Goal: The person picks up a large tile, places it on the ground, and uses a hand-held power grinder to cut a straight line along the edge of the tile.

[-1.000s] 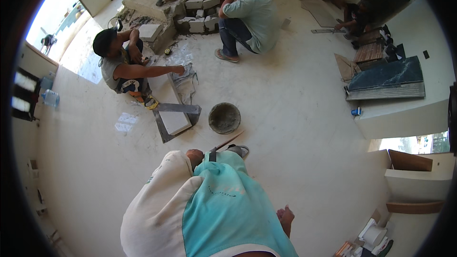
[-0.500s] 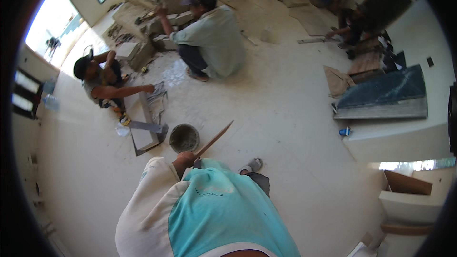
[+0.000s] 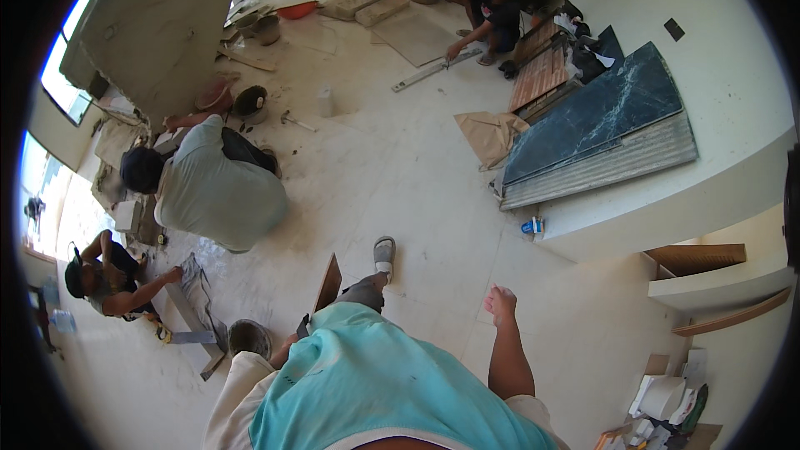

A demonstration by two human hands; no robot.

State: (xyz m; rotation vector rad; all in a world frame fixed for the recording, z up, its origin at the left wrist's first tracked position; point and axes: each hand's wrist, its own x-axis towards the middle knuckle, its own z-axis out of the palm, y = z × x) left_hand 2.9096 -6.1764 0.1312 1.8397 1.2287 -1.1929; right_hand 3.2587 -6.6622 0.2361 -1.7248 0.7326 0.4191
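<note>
My left hand (image 3: 290, 345) is mostly hidden beside my teal-and-white shirt (image 3: 379, 379), gripping a long flat wooden piece (image 3: 328, 282) that points forward, with a dark object near the wrist. My right hand (image 3: 500, 304) hangs out at my right side over the pale floor, fingers loosely bent, holding nothing. My grey sandal (image 3: 384, 255) steps ahead. A round mortar bucket (image 3: 248, 337) stands left of my left hand. Beside it lie an L-shaped tile piece (image 3: 187, 317) and a grey cloth (image 3: 197, 279).
A crouching person in pale shirt (image 3: 212, 192) works at rubble; another (image 3: 112, 300) squats at left. A third (image 3: 492, 25) squats at back beside a long level (image 3: 429, 75). Dark marble slabs (image 3: 600, 121) lean along the right wall, near a wooden shelf (image 3: 692, 258).
My view has swung rightward, shifting the room's contents left. My right hand, hidden half a second ago, has come forward into view. My foot has stepped forward. The back person has raised a hand.
</note>
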